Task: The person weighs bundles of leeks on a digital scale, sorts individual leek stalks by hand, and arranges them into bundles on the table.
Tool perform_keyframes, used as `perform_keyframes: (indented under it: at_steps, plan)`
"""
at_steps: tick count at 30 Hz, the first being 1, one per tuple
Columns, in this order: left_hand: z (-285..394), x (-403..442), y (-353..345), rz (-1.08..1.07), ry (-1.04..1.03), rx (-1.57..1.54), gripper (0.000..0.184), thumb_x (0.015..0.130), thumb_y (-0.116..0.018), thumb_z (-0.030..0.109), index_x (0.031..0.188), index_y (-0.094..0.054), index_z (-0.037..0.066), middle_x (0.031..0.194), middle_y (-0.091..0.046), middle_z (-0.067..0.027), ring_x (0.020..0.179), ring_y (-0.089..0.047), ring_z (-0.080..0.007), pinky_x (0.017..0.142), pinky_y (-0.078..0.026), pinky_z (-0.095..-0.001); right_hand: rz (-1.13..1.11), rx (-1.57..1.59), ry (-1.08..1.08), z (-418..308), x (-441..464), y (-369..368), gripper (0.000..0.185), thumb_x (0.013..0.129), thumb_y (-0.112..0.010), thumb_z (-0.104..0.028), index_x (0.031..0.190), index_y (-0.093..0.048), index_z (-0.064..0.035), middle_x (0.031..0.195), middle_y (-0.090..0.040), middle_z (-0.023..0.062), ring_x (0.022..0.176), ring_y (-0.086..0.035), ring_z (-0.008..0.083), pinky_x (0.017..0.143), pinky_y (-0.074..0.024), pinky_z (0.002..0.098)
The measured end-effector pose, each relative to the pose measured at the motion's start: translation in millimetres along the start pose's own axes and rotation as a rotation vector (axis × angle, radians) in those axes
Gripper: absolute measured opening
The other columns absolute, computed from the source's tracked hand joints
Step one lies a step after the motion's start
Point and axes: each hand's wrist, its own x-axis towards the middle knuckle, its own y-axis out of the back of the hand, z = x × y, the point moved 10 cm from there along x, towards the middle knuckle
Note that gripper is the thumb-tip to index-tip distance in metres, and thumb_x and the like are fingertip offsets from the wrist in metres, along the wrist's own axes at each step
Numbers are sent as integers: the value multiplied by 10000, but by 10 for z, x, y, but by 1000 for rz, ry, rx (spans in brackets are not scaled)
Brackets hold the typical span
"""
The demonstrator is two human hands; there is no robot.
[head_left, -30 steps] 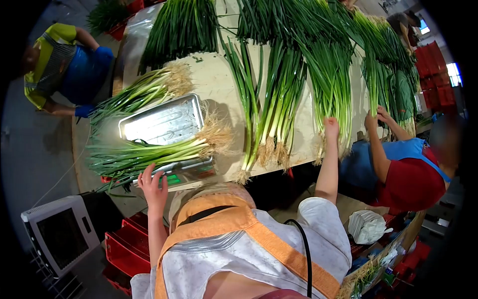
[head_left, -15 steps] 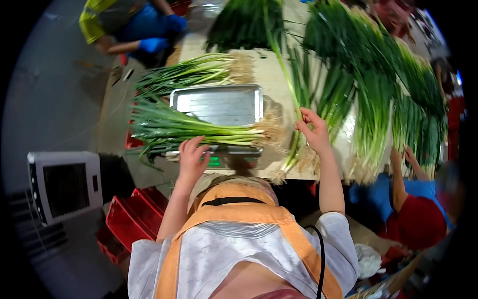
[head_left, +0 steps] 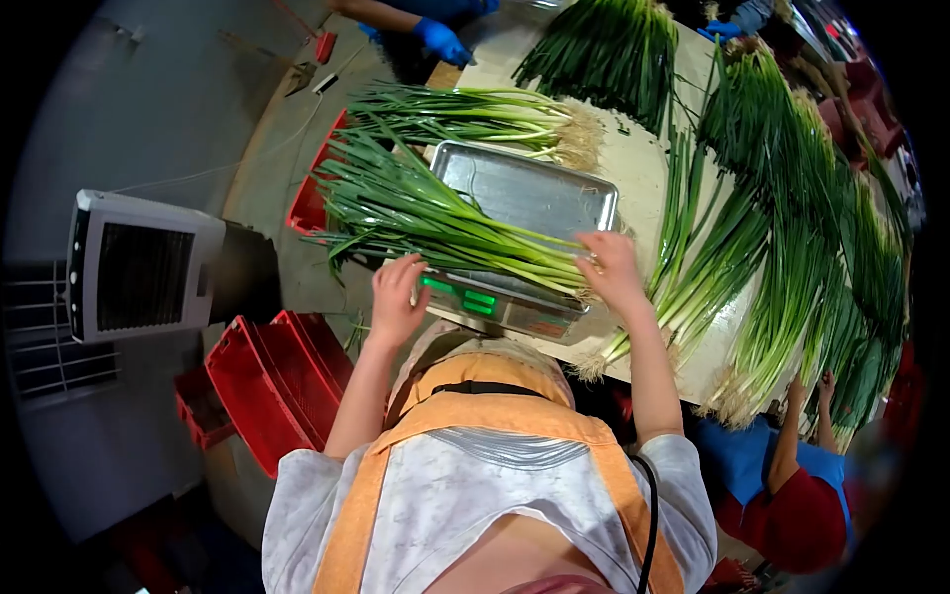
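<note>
A bunch of green onions (head_left: 475,228) lies across the metal tray (head_left: 524,193) of a scale, leaves to the left and root ends to the right. My right hand (head_left: 614,269) is closed around the root end, its fingers and thumb on either side of the stalks; the roots are mostly hidden behind it. At the bunch's near edge, my left hand (head_left: 398,297) has its fingers apart and slightly bent, beside the lit green display (head_left: 463,295). Another bunch of green onions (head_left: 475,117) lies just beyond the tray.
More green onions (head_left: 727,247) cover the table's right side, with a large pile (head_left: 614,59) at the back. Red crates (head_left: 272,386) and a grey-white appliance (head_left: 143,267) stand left. A co-worker's blue glove (head_left: 440,42) shows at the back; another person (head_left: 792,495) works at right.
My right hand has moved from a long single green onion at the right to the bunch's root end on the scale. My left hand stays near the bunch. The view has turned.
</note>
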Motion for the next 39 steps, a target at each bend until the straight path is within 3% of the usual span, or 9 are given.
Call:
perform_keyframes:
  at_steps: [6, 11, 16, 22, 27, 33, 36, 37, 39]
  plan:
    - [-552, 13, 505, 182, 141, 21, 370, 761, -655, 79, 1116, -553, 50, 1203, -544, -117, 1117, -493, -309, 940, -359, -395, 99, 105, -167, 561, -276, 172, 233, 805, -649, -153, 1020, -647, -64, 963, -630, 84, 926, -580, 243, 868, -420, 353]
    - [-322, 501, 522, 228, -33, -61, 330, 744, -670, 69, 1061, -582, 45, 1140, -574, -121, 1030, -540, -326, 870, -425, -406, 198, 182, -235, 700, -419, 331, 210, 810, -631, -110, 1008, -641, -42, 932, -632, 97, 878, -601, 240, 834, -438, 338]
    - [429, 974, 15, -84, -294, -70, 501, 760, -693, 157, 1218, -506, 75, 1241, -524, -120, 1150, -485, -312, 942, -390, -423, 244, 191, -299, 768, -569, 433, 186, 828, -607, -89, 998, -633, -18, 932, -623, 106, 877, -599, 230, 821, -445, 314]
    - [945, 1044, -770, -433, -425, 100, 837, 718, -736, 324, 1407, -291, 160, 1388, -383, -120, 1300, -338, -314, 1041, -279, -518, 323, 271, -425, 982, -868, 452, 178, 853, -596, -96, 1003, -627, -4, 970, -615, 94, 918, -582, 211, 835, -440, 309]
    - [1032, 1028, -1135, -550, -455, 199, 1003, 622, -794, 387, 1434, -245, 175, 1356, -405, -124, 1304, -334, -306, 1066, -230, -549, 278, 295, -684, 1269, -1171, 245, 314, 889, -573, -172, 1185, -583, -67, 1173, -558, 91, 1114, -515, 230, 977, -392, 345]
    - [1041, 966, -1298, -694, -430, 294, 977, 587, -813, 380, 1388, -310, 136, 1254, -466, -101, 1213, -423, -281, 1039, -270, -543, 320, 448, -704, 1333, -1292, 73, 402, 934, -507, -238, 1311, -485, -102, 1333, -475, 89, 1239, -438, 248, 1044, -343, 366]
    - [1058, 950, -1314, -678, -431, 339, 889, 566, -828, 345, 1305, -386, 123, 1252, -465, -96, 1193, -438, -260, 1038, -289, -537, 413, 639, -666, 1278, -1274, -31, 465, 964, -429, -285, 1396, -370, -124, 1439, -365, 93, 1323, -342, 256, 1082, -291, 364]
    - [1081, 953, -1292, -628, -450, 333, 833, 569, -826, 337, 1260, -413, 121, 1255, -462, -100, 1192, -442, -257, 1039, -296, -522, 333, 628, -677, 1260, -1234, -86, 544, 977, -318, -428, 1451, -250, -171, 1502, -245, 85, 1380, -228, 268, 1119, -210, 412]
    - [1078, 953, -1323, -586, -474, 347, 846, 570, -827, 335, 1270, -405, 119, 1260, -458, -103, 1192, -443, -260, 1038, -298, -514, 281, 692, -687, 1162, -1174, -167, 590, 961, -267, -485, 1456, -232, -166, 1508, -227, 80, 1388, -199, 262, 1125, -168, 420]
